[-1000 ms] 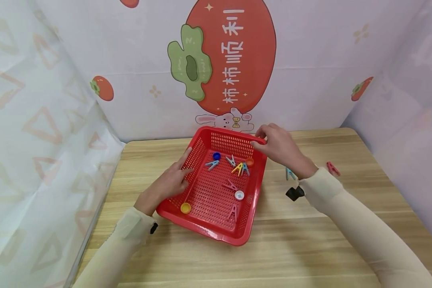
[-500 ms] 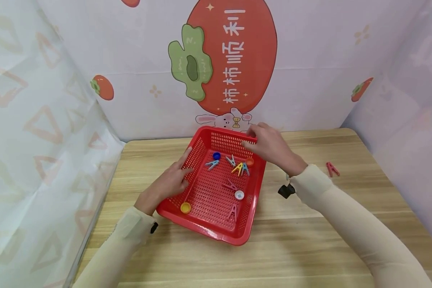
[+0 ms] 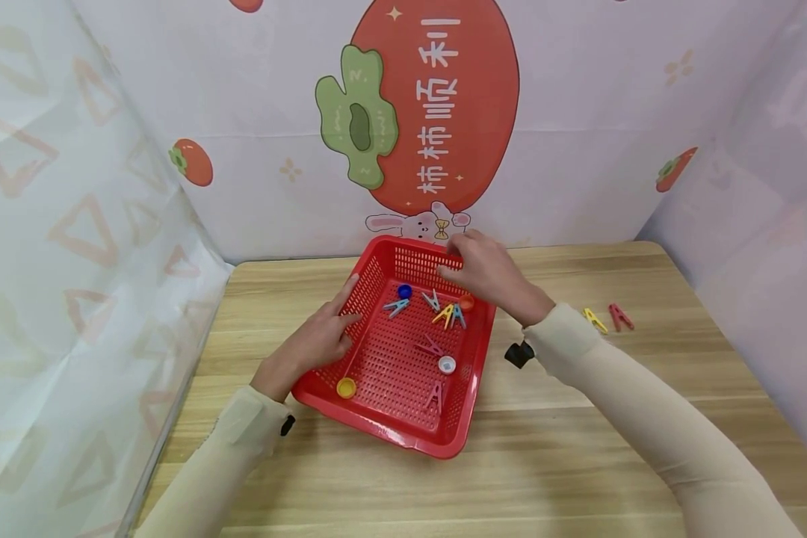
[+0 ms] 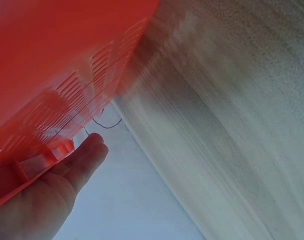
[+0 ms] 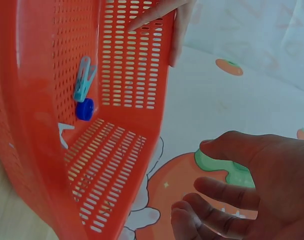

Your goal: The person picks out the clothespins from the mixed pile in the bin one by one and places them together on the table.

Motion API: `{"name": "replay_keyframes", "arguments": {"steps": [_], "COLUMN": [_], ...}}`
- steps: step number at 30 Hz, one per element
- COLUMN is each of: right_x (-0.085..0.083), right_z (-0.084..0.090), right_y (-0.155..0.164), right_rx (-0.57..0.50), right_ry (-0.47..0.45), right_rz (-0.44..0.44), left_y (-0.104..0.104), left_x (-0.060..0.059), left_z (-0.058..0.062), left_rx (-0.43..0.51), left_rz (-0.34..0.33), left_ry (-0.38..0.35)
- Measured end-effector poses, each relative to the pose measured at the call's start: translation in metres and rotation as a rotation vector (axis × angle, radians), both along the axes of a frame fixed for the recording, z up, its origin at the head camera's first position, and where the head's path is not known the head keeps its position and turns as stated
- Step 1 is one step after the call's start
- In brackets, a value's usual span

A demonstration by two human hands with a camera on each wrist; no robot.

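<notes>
A red plastic basket (image 3: 403, 442) with slotted walls sits turned on the table. My left hand (image 3: 316, 340) grips its left rim, fingers on both sides of the wall. Over the back right corner hovers my right hand (image 3: 487, 269), fingers spread apart and loosely bent, with nothing between them in the right wrist view. Several clothespins lie on the basket's floor, among them a light blue one (image 3: 397, 307), a yellow one (image 3: 446, 314) and a pink one (image 3: 437, 396). Bottle caps lie there too: blue (image 3: 404, 291), orange (image 3: 467, 302), white (image 3: 447, 365) and yellow (image 3: 346, 388).
A yellow clothespin (image 3: 595, 320) and a red clothespin (image 3: 621, 317) rest on the wooden table (image 3: 545, 463), right of the basket. Behind the table rises a printed cloth backdrop (image 3: 255, 202), with more cloth at both sides.
My right hand has moved left along the basket's back rim. Its arm now uncovers a yellow clothespin on the table and hides a blue one seen earlier. My left hand stays put.
</notes>
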State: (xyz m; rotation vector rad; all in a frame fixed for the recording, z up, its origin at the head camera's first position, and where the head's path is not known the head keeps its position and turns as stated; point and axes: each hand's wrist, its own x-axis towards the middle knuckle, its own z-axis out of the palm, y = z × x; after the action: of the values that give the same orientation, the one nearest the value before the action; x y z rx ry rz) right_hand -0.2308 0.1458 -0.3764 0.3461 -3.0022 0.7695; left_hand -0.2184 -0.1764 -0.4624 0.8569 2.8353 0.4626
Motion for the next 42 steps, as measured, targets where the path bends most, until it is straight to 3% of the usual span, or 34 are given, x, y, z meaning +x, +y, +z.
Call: {"name": "replay_keyframes", "arguments": {"steps": [19, 42], "right_x": [-0.008, -0.017], "right_z": [-0.009, -0.028], "right_y": [-0.032, -0.067], "right_rx": [0.059, 0.074], "right_ry": [-0.024, -0.126], "right_rz": [0.056, 0.091], "left_y": [-0.001, -0.001], "left_x": [-0.001, 0.000], "left_z": [0.000, 0.000], "left_rx": [0.016, 0.031], "left_rz": [0.022, 0.015], "left_ry": [-0.043, -0.041]}}
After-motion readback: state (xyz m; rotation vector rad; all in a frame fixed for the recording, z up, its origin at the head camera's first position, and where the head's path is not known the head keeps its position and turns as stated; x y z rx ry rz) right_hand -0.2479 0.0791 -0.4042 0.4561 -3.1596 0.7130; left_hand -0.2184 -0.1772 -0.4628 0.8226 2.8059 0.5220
